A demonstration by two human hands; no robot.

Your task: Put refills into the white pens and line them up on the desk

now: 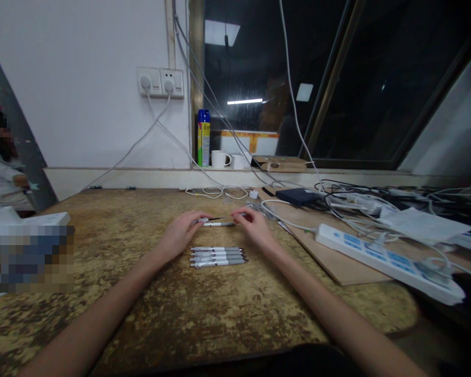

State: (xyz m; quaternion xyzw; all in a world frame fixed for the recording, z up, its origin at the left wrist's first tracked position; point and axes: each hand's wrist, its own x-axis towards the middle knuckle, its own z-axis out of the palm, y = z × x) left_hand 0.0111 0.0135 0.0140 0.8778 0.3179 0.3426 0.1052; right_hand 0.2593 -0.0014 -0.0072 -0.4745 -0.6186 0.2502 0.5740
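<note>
My left hand (184,229) pinches a pen part, from which a thin dark refill (216,218) points right. Facing it, my right hand (253,226) has its thumb and fingertips closed around a small greyish piece (241,213), mostly hidden by the fingers. Just below the refill, a white and grey pen (218,224) lies level between both hands. Nearer to me, a row of several similar pens (217,256) rests side by side on the worn wooden table (204,303), grey ends to the right.
To the right, a white power strip (388,262) lies on a brown board (317,251) among tangled cables and a black box (298,197). A spray can (204,139) and a white mug (220,158) stand on the sill. Another person (3,173) is at far left.
</note>
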